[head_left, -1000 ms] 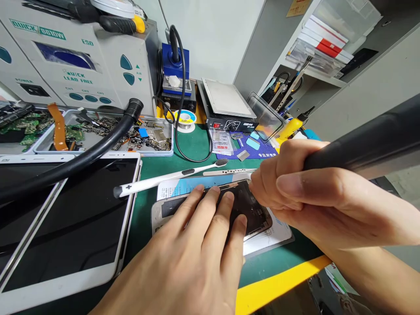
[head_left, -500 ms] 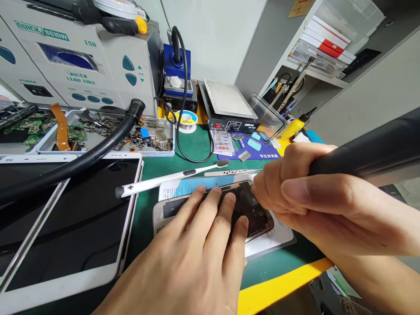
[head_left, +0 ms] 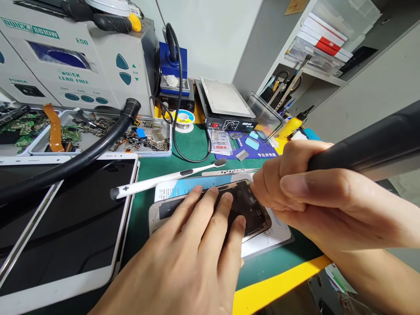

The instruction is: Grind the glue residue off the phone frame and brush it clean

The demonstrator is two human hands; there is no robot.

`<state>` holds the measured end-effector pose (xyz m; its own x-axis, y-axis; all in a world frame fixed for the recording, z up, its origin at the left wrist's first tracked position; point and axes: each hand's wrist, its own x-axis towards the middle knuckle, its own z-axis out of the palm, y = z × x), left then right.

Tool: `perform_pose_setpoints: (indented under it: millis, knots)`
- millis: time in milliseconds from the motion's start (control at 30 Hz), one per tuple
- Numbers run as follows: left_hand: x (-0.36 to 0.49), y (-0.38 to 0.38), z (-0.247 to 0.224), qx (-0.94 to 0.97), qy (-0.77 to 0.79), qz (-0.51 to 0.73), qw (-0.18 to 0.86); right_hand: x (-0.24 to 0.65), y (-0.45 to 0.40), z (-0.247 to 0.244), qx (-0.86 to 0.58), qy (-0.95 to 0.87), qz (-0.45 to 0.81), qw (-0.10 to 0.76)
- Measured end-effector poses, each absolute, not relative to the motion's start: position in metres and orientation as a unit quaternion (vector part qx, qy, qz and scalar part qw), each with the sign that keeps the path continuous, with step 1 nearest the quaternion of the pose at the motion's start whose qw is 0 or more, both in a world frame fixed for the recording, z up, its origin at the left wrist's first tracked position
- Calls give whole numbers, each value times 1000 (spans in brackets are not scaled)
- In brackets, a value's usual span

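Touching dark panel (head_left: 252,214), left fingers (head_left: 214,218) slightly spread

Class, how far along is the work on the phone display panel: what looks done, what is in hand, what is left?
Done, it seems: the phone display panel lies on the printed card, dark side up. In hand: the left hand spreads over it; the right hand grips a thick black tool at its right end. Left: probably more work there; the tool's tip is hidden, so how much is unclear.

Bright, even light with soft reflections on the dark screens (head_left: 82,210); wide-angle stretching toward the edges.
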<state>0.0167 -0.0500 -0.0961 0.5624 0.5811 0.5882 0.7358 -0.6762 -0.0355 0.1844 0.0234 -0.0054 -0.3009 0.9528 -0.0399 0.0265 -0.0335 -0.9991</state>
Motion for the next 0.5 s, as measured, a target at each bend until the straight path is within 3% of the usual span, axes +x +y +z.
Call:
perform_pose_setpoints:
  millis: [500]
  knots:
    - [16,-52,-98,-869,-386,-277,136,182,23,-3,-446,-578,555,398]
